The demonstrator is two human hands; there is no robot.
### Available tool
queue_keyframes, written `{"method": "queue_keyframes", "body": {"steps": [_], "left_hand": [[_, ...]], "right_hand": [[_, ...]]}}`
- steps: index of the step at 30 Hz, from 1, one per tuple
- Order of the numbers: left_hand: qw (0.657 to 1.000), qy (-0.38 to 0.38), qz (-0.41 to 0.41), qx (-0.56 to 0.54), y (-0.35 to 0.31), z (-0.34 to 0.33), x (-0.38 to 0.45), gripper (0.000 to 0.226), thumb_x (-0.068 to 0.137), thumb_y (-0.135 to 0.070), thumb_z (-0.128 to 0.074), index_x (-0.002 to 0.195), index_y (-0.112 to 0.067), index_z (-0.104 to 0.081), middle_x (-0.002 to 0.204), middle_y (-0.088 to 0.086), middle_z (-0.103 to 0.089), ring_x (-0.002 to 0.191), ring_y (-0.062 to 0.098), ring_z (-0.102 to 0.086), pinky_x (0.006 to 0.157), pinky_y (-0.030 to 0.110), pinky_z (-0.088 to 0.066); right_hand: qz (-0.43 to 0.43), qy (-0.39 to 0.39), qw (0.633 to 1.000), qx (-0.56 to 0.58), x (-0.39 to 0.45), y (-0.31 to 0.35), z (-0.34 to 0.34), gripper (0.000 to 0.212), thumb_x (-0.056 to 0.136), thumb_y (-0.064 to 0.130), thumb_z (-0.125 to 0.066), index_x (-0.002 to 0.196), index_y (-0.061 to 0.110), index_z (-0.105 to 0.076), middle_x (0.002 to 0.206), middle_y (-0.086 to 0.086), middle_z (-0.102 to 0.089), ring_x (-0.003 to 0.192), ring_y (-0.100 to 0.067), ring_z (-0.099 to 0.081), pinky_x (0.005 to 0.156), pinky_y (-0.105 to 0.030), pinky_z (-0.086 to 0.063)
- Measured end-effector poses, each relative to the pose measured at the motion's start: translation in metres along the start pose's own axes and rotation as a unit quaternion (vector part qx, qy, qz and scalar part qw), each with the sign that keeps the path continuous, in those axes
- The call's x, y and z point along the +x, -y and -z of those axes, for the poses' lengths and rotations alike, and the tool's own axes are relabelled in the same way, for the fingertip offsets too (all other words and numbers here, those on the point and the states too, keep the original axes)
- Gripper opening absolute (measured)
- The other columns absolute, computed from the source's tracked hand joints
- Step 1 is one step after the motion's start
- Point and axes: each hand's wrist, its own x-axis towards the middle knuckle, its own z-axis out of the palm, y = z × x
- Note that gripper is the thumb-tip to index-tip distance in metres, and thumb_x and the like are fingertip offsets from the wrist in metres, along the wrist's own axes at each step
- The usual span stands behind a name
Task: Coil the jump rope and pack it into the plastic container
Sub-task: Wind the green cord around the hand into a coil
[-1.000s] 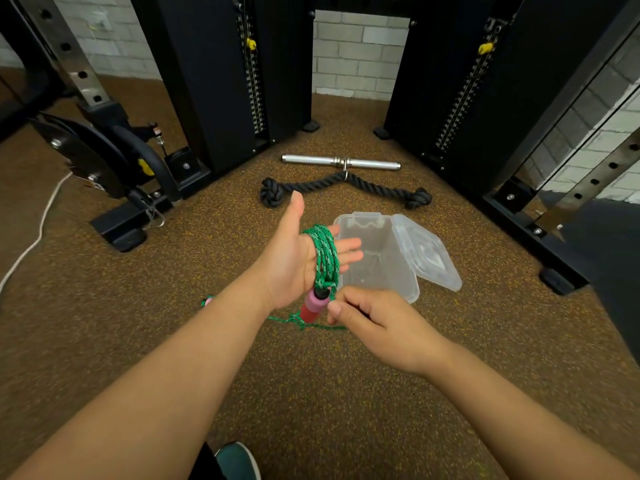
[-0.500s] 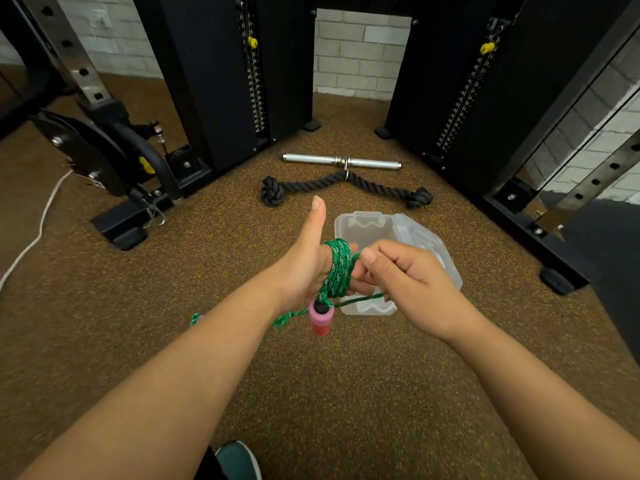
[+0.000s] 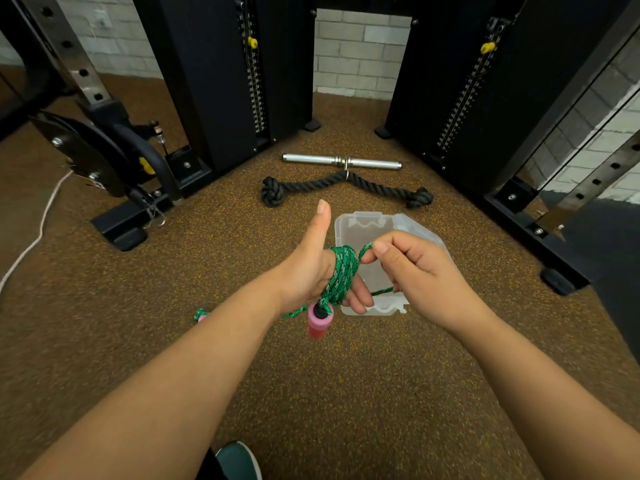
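Since 0.5 s ago my right hand [image 3: 420, 271] is lifting its pinched strand higher; my left hand [image 3: 313, 268], thumb up, is wearing the green jump rope [image 3: 341, 273] coiled around its fingers, pink handle [image 3: 320, 320] dangling; clear plastic container [image 3: 363, 225] is sitting open on speckled brown gym floor [image 3: 346, 393].

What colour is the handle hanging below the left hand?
Pink, with a black cap where the rope enters: handle, seen in the head view.

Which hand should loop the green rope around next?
The right hand. It already pinches the loose rope beside the coil. The left hand is the spool, its fingers wrapped in rope, with the pink handle dangling below.
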Motion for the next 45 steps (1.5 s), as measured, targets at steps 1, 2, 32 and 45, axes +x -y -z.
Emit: {"method": "queue_keyframes", "body": {"steps": [1,2,32,45], "left_hand": [[1.000,0.008,-0.004,-0.002,0.000,-0.001,0.000,0.105,0.074,-0.076,0.020,0.086,-0.016,-0.066,0.084,0.023,-0.066,0.083,0.031,-0.065,0.086,0.036,-0.048],[1.000,0.018,-0.007,-0.003,0.001,0.000,0.002,0.105,0.074,-0.076,0.019,0.085,-0.014,-0.065,0.081,0.023,-0.066,0.080,0.030,-0.065,0.085,0.036,-0.047],[0.998,-0.019,-0.057,0.019,0.002,-0.003,0.008,0.052,0.100,-0.047,-0.030,0.066,-0.014,-0.053,0.037,-0.006,-0.032,0.036,0.013,-0.038,0.062,0.030,-0.040],[0.945,-0.069,-0.089,-0.306,-0.002,0.010,0.011,0.053,0.097,-0.046,-0.035,0.058,-0.018,-0.056,0.034,-0.007,-0.032,0.032,0.010,-0.033,0.042,0.020,-0.034]], "right_hand": [[-0.001,-0.005,1.000,-0.004,0.001,0.000,0.001,0.023,0.097,0.019,-0.048,0.087,0.008,-0.066,0.055,0.029,-0.057,0.059,0.009,-0.055,0.058,-0.008,-0.039],[-0.001,-0.010,1.000,-0.009,0.001,0.000,0.002,0.023,0.096,0.018,-0.048,0.087,0.006,-0.066,0.057,0.029,-0.059,0.060,0.012,-0.056,0.057,-0.005,-0.039],[-0.119,-0.092,0.971,0.185,0.011,-0.037,0.015,0.044,0.095,0.046,-0.042,0.061,0.020,-0.040,0.055,0.007,-0.039,0.059,-0.013,-0.048,0.086,-0.041,-0.047],[-0.168,-0.050,0.982,0.071,0.001,-0.067,0.011,0.032,0.097,0.034,-0.045,0.076,0.021,-0.065,0.056,0.008,-0.037,0.051,-0.009,-0.036,0.058,-0.028,-0.038]]}}
